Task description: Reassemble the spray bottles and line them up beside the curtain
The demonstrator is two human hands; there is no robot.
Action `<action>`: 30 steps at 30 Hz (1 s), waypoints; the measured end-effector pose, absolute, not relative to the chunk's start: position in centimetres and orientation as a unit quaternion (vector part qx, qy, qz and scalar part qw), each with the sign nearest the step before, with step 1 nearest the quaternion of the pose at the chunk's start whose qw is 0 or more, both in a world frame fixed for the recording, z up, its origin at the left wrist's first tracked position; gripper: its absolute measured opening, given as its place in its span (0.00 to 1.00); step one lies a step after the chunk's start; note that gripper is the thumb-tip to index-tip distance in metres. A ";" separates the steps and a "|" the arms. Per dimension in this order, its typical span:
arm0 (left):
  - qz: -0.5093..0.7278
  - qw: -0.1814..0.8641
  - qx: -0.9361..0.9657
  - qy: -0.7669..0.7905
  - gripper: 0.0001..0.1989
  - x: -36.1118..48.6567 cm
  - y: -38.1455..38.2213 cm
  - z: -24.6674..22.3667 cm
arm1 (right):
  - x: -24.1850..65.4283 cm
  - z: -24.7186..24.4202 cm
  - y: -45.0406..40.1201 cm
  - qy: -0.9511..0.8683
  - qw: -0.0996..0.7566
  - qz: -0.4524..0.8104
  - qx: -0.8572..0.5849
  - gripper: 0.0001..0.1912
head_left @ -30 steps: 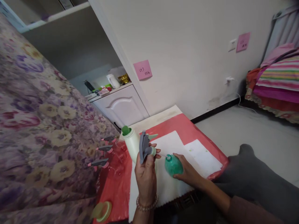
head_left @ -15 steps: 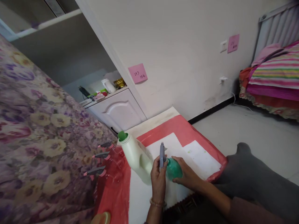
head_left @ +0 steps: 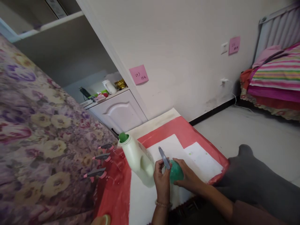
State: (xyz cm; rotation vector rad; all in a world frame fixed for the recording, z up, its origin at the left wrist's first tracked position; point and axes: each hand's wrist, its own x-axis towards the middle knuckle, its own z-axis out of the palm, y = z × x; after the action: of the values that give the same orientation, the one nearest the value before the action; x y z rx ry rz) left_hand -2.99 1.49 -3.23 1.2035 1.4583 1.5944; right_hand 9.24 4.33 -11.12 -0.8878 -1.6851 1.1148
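Note:
My left hand [head_left: 162,178] pinches the grey trigger spray head [head_left: 164,158], which tilts to the upper left. Just right of it, my right hand [head_left: 188,175] is wrapped round a small rounded green spray bottle [head_left: 176,172]. The spray head sits at the bottle's neck, though my fingers hide the joint. Left of my hands stands a large pale green jug [head_left: 138,161] with a green spout piece [head_left: 123,137] in its mouth. Several clear bottles with grey and pink trigger heads [head_left: 97,172] stand at the table's left side.
White paper sheets [head_left: 138,206] lie on the red table cover [head_left: 168,126]. A round-rimmed object [head_left: 106,219] shows at the bottom edge. A floral curtain [head_left: 51,140] hangs on the left, beside a cabinet [head_left: 119,112]. A bed [head_left: 274,78] stands at the far right.
The spray head has turned, from upright to leaning left, as my left hand has twisted and shifted slightly right. My right hand keeps hold of the green bottle.

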 end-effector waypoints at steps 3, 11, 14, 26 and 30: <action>0.591 0.322 0.480 0.562 0.10 -3.2 1.5 -3.1 | 9.5 -10.9 4.2 -0.681 0.437 0.461 -0.365 0.46; 0.591 0.323 0.501 0.544 0.09 -3.2 1.2 -2.9 | 11.5 -6.1 5.6 -0.685 0.480 0.442 -0.324 0.24; 0.587 0.312 0.515 0.542 0.08 -3.2 1.1 -3.0 | 11.0 -3.5 6.5 -0.711 0.463 0.437 -0.298 0.20; 0.540 0.302 0.540 0.570 0.13 -4.3 0.1 -2.9 | 9.2 -3.5 7.0 -0.713 0.443 0.466 -0.280 0.07; 0.547 0.287 0.519 0.591 0.14 -5.1 -0.5 -1.9 | 9.2 -3.8 7.2 -0.713 0.435 0.475 -0.277 0.08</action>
State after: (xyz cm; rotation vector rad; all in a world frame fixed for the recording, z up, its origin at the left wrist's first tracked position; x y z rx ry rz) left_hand -5.11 -0.45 -1.89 1.3873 1.5782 1.4612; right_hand 9.20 7.17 -3.76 -0.6902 -1.7757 1.1831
